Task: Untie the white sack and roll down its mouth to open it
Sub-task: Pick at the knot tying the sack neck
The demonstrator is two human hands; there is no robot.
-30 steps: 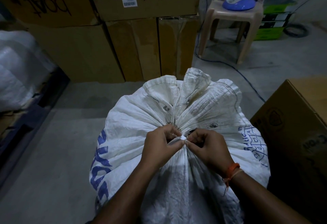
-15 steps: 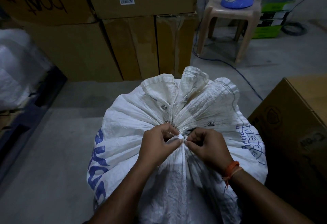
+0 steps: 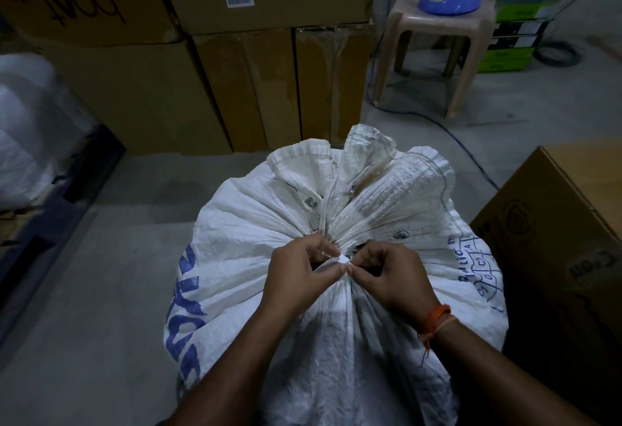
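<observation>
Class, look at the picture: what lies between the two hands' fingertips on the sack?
In the head view, a small white tie at the white sack's gathered neck, pinched by left hand and right hand.

Since a second ago, barely any change: thumbs [image 3: 337,269] pinching tie [image 3: 342,259] slightly closer together at sack [image 3: 255,223] neck.

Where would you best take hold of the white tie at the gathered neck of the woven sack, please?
Probably at the small white tie where the white woven sack bunches: pinch it from both sides, as the left hand and right hand do, since the pleats converge there.
</observation>
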